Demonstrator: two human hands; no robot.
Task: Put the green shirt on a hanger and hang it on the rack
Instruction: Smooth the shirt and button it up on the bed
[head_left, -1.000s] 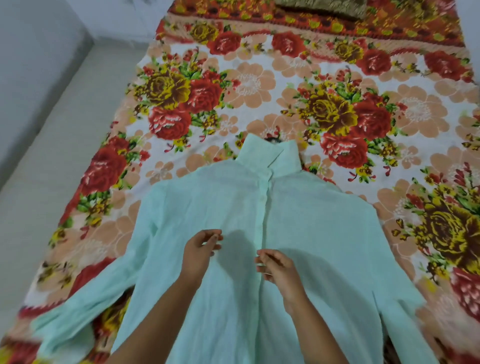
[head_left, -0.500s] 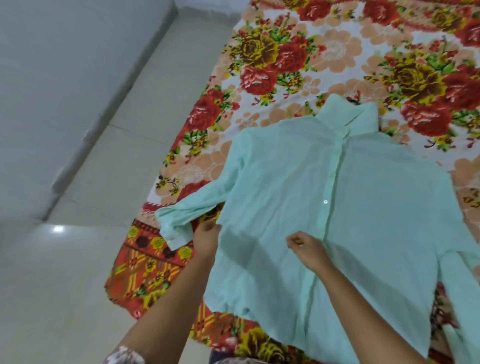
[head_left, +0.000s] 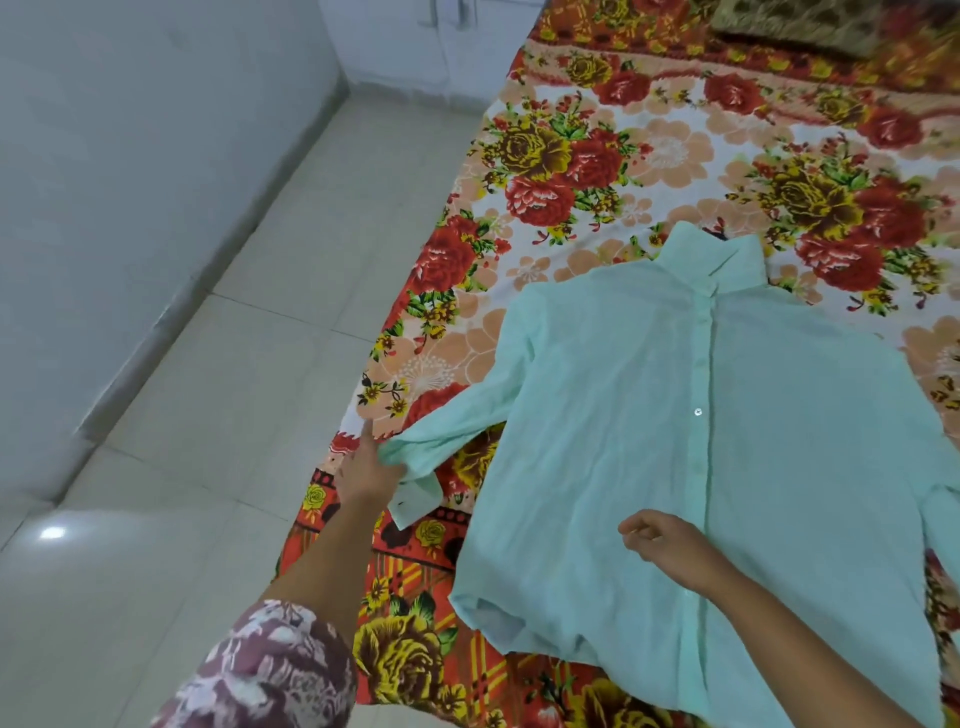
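Note:
The pale green shirt (head_left: 727, 441) lies front up and buttoned on the bed, collar toward the far side. Something small and dark (head_left: 721, 237) peeks out at the collar; I cannot tell what it is. My left hand (head_left: 370, 467) is at the bed's left edge and holds the cuff end of the shirt's left sleeve (head_left: 447, 436), with the fabric lying over my palm. My right hand (head_left: 670, 540) hovers over the shirt's lower front beside the button strip, fingers curled, with nothing in it. No rack is in view.
A floral bedsheet (head_left: 597, 171) in red, yellow and peach covers the bed. To the left are a pale tiled floor (head_left: 234, 415) and a grey wall (head_left: 104, 208). A dark patterned cushion (head_left: 800, 21) lies at the bed's far end.
My view swung left and back. My left hand moved off the shirt front out to the left sleeve cuff and took hold of it. My right hand stayed near the button strip.

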